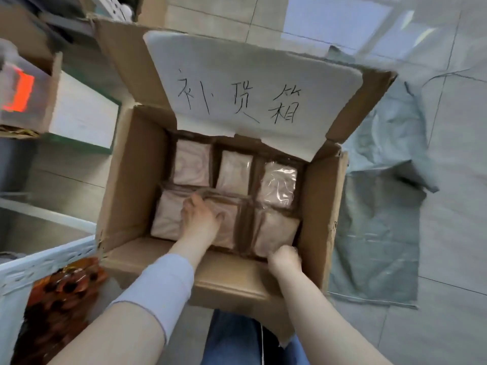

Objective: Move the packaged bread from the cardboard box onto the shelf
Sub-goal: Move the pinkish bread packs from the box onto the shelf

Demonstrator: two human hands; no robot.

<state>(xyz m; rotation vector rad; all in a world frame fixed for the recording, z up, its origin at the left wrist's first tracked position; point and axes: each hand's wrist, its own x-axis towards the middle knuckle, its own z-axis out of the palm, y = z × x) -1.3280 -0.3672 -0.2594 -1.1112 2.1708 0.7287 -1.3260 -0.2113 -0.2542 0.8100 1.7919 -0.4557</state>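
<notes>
Nearest the camera are the person's two forearms, the left one wearing a pale sleeve (pixel 160 293) pushed partway up, with blue jeans (pixel 232 341) showing between them, and both reach into an open cardboard box (pixel 131 180) that stands on a tiled floor (pixel 448 325). Inside the box lie six packaged breads in clear wrap, in two rows of three. The left hand (pixel 200 219) rests palm down on the middle packaged bread (pixel 224 227) of the near row, its fingers (pixel 193 204) spread and curled over the pack's far-left edge where it meets the near-left pack (pixel 168 219); whether they grip it cannot be told. The right hand (pixel 284 256) is at the box's near wall, its fingers bunched narrow on the near edge of the near-right packaged bread (pixel 276 233), seemingly pinching the wrap. The far row holds a far-left pack (pixel 192 162), a far-middle pack (pixel 234 171) and a shiny far-right pack (pixel 279 183), none touched. The box's far flap stands open and carries a white paper sheet (pixel 237 75) with handwritten black characters. Right of the box a grey-green plastic bag (pixel 382 233) lies flat on the floor. Left of the box are shelf boards (pixel 84 111), and near its near-left corner stands a white plastic basket (pixel 39 262) with orange-brown packets (pixel 60 293).
</notes>
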